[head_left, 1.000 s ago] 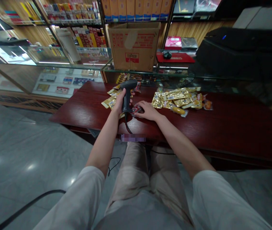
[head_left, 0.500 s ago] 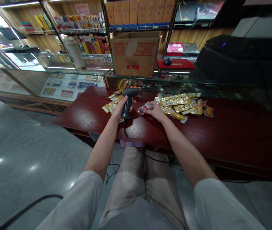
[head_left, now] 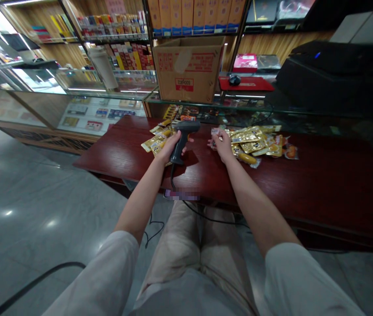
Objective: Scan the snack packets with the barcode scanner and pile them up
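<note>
My left hand (head_left: 171,148) is closed round the grip of a black barcode scanner (head_left: 182,141), its head pointing right and its cable hanging over the table's front edge. Between the fingers of my right hand (head_left: 222,145) is a small clear snack packet (head_left: 214,131), mostly covered by the hand. Right beside that hand lies a pile of gold snack packets (head_left: 248,135), with a yellow sausage-like snack (head_left: 247,158) at its front. More gold packets (head_left: 156,142) lie on the table behind and left of the scanner.
The dark red table (head_left: 120,151) stands against a glass display counter (head_left: 104,109). On the counter are a cardboard box (head_left: 188,70), a computer mouse (head_left: 234,80) on a red mat and a pale cylinder (head_left: 103,68). A phone-like item (head_left: 181,195), partly blurred, is at the table's front edge.
My right hand has moved right with the small packet, away from the scanner and up to the gold pile, and its fingers have turned. The scanner stays in my left hand, shifted slightly right.
</note>
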Demonstrator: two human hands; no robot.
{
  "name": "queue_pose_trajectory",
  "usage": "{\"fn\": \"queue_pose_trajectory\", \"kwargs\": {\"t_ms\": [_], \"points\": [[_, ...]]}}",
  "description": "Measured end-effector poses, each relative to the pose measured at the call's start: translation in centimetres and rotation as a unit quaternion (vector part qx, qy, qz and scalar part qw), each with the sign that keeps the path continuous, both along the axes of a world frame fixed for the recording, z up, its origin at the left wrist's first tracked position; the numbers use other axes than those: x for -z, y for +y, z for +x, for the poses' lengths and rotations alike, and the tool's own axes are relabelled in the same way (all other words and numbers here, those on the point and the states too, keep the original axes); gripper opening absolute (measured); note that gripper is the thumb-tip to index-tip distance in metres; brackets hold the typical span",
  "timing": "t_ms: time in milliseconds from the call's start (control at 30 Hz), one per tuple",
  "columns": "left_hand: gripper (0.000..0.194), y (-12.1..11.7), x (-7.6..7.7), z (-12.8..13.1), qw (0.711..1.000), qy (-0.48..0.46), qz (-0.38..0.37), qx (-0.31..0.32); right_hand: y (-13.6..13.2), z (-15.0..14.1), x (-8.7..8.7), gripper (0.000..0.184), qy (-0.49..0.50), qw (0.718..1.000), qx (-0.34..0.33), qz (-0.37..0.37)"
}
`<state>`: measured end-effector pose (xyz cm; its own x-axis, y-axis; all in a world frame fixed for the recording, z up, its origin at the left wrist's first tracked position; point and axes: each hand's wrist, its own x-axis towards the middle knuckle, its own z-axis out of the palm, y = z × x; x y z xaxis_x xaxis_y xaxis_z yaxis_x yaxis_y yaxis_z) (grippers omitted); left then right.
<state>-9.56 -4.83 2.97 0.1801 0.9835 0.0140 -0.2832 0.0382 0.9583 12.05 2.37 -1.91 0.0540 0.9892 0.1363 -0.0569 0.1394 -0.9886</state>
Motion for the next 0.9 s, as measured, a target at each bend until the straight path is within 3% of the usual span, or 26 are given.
{"fn": "queue_pose_trajectory", "kwargs": {"t_ms": [267, 667, 900], "points": [[0.061, -0.5, -0.7, 0.4, 1.000, 0.011, -0.028, 0.000, 2.0, 0.7, 1.2, 0.021, 0.117, 0.993, 0.001, -0.034], [0.044, -0.1, 0.1, 0.7, 1.000, -0.004, -0.028, -0.005, 1.8, 0.1, 1.3, 0.021, 0.076, 0.997, 0.022, -0.012], [0.053, -0.5, -0.3, 0.6, 0.999, 0.018, -0.035, 0.009, 2.0, 0.1, 1.5, 0.031, 0.039, 0.999, 0.031, 0.019]]}}
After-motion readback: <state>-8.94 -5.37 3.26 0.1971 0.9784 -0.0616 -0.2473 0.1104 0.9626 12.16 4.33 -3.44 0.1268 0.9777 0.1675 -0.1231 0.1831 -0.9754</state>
